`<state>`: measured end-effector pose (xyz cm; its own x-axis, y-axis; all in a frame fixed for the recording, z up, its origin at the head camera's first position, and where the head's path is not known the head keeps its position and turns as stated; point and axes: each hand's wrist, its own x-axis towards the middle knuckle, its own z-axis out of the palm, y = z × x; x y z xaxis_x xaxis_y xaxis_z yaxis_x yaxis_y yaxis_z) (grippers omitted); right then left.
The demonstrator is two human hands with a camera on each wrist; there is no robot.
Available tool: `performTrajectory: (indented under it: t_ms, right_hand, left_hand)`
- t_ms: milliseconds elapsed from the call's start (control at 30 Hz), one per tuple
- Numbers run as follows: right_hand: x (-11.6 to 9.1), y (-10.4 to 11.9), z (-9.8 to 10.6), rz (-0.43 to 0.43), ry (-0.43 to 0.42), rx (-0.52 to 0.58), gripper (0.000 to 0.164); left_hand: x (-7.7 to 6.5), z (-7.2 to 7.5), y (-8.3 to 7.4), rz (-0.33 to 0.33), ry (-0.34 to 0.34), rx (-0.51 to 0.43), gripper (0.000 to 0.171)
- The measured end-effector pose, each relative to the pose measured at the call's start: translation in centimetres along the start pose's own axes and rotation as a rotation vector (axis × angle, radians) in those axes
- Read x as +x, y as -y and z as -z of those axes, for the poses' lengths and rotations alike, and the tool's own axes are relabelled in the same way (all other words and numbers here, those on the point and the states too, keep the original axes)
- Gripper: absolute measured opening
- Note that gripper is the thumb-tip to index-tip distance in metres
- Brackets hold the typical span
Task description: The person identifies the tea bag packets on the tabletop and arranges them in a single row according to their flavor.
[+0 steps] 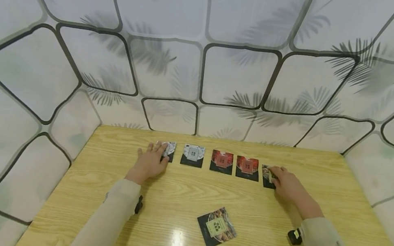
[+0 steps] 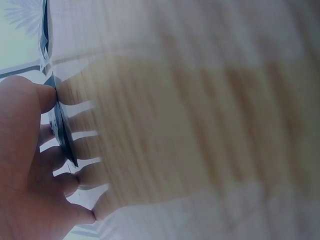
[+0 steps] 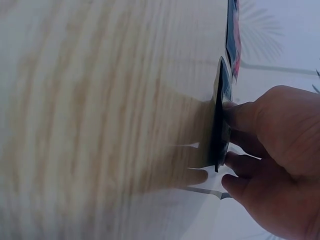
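Note:
My left hand (image 1: pixel 149 163) rests with fingers spread over a white-and-black flat square packet (image 1: pixel 170 151) at the left end of a row. In the left wrist view its thumb (image 2: pixel 47 97) touches the packet (image 2: pixel 62 132), seen nearly edge-on. At the row's right end, my right hand (image 1: pixel 288 186) holds a dark packet with a food picture (image 1: pixel 267 177) by thumb and bent fingers, close on the table. The hand covers its right part. In the right wrist view the thumb (image 3: pixel 242 115) lies on that packet (image 3: pixel 223 120).
Between the hands lie another white-and-black packet (image 1: pixel 193 156) and two red-and-black packets (image 1: pixel 221 161), (image 1: pixel 248 168). A food-picture packet with a yellow-green label (image 1: pixel 217 227) lies turned at an angle nearer the body. Patterned cloth walls (image 1: pixel 237 76) enclose the wooden table (image 1: pixel 173 194).

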<state>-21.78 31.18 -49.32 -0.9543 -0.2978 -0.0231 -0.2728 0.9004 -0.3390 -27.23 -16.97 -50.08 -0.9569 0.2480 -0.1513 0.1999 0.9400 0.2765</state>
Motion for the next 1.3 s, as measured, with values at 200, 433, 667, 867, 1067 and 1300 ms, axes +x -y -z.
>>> performTrajectory:
  t_ms: [200, 433, 667, 867, 1067, 1300]
  right_hand:
    - [0.6, -0.3, 0.0, 0.008, -0.01, 0.005, 0.044]
    - [0.7, -0.1, 0.3, 0.007, -0.012, -0.001, 0.044]
    - [0.0, 1.9, 0.5, 0.031, -0.037, -0.044, 0.049]
    - [-2.2, 6.2, 0.0, 0.093, -0.047, -0.057, 0.054]
    - [-4.4, 10.2, -1.1, 0.191, -0.027, -0.088, 0.051]
    - [-6.1, 12.2, -2.5, 0.226, 0.055, -0.054, 0.053]
  left_hand:
    - [0.2, -0.3, 0.1, -0.004, -0.001, -0.022, 0.065]
    - [0.1, -0.2, -0.1, -0.005, 0.002, -0.012, 0.065]
    - [0.0, 0.1, -0.3, -0.006, 0.006, -0.011, 0.065]
    - [0.0, 0.2, -0.4, -0.009, 0.0, -0.01, 0.065]
    - [0.0, 0.1, -0.2, -0.012, -0.001, -0.009, 0.065]
    - [0.1, -0.1, 0.0, -0.002, 0.012, -0.002, 0.066]
